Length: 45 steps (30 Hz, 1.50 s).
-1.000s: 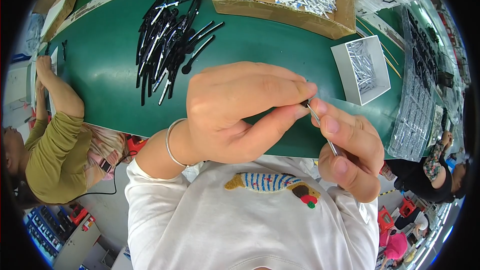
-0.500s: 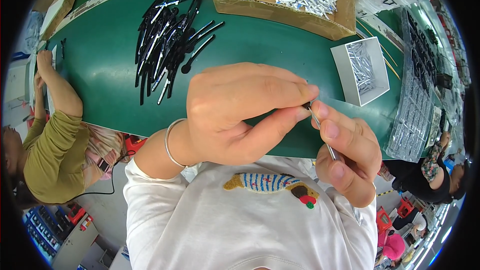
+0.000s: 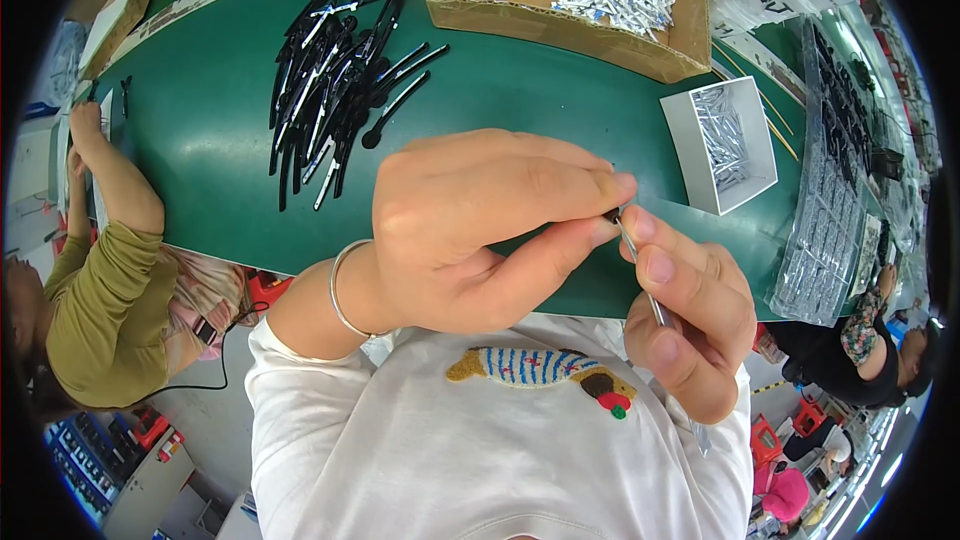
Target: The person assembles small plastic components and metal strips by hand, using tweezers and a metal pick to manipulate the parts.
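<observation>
My left hand (image 3: 480, 225) is closed in a pinch, thumb and forefinger tips gripping a small black part (image 3: 612, 214), mostly hidden by the fingers. A slim silver metal piece (image 3: 657, 308), perhaps a strip or a thin tool, lies between the thumb and fingers of my right hand (image 3: 705, 305). Its upper end meets the black part at my left fingertips. Both hands are held in front of my chest, over the table's near edge. Beyond my left hand lies a pile of long black strips with round ends (image 3: 335, 80), some with shiny silver faces.
The green table (image 3: 200, 160) carries a cardboard box (image 3: 570, 30) of small white-and-blue pieces at the back. Right of it stands a white box (image 3: 690, 155) of silver pieces, then clear plastic trays (image 3: 825, 210). A person in a green top (image 3: 115, 310) works at the left.
My right hand has shifted slightly to the left, and the silver piece has tilted a little with it. The left hand stays almost still, keeping its pinch.
</observation>
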{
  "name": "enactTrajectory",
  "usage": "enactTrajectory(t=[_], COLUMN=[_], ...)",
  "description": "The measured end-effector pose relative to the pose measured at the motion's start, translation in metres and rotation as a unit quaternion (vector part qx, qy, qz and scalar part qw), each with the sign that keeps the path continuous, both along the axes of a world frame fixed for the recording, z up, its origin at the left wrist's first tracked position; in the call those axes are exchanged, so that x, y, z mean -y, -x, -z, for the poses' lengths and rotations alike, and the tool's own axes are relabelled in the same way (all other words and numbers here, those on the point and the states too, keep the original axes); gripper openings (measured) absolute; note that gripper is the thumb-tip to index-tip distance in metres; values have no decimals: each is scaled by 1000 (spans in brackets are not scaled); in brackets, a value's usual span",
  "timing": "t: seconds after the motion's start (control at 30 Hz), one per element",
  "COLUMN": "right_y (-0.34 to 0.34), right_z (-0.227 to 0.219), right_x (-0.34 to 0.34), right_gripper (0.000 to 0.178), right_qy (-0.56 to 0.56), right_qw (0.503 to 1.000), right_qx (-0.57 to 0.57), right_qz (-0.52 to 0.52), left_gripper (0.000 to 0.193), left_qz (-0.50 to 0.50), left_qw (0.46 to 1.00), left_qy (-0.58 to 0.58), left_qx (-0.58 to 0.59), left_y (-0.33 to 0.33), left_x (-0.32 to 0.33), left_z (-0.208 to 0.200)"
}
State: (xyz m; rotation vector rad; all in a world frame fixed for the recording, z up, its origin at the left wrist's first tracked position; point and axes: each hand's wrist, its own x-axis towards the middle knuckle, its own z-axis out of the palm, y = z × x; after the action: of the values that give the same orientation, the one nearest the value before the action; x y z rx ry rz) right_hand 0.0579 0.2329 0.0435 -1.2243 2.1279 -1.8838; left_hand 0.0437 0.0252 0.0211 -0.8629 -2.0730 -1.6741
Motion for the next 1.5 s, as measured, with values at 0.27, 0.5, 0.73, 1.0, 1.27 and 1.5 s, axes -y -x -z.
enactTrajectory(t=[0.27,0.5,0.73,1.0,1.27,1.5], right_y=[-1,-2,-1,-1,1,3], right_z=[1,5,8,9,6,15], right_x=[0,2,4,5,2,6], right_gripper=[22,20,23,28,35,39], right_qy=[1,6,17,30,40,63], right_qw=[1000,999,999,998,999,996], right_qx=[-23,-38,-45,-53,-20,-67], right_qz=[11,15,11,6,-12,-12], left_gripper=[25,25,26,26,25,25], left_qz=[-4,-13,4,-1,1,8], left_qw=[1000,1000,1000,1000,1000,1000], left_qy=[3,16,-7,-7,-12,-5], left_qx=[-5,-18,0,3,4,11], left_y=[0,0,-1,-1,-2,-2], left_x=[0,1,2,1,2,2], left_z=[-1,-2,0,-1,-1,-3])
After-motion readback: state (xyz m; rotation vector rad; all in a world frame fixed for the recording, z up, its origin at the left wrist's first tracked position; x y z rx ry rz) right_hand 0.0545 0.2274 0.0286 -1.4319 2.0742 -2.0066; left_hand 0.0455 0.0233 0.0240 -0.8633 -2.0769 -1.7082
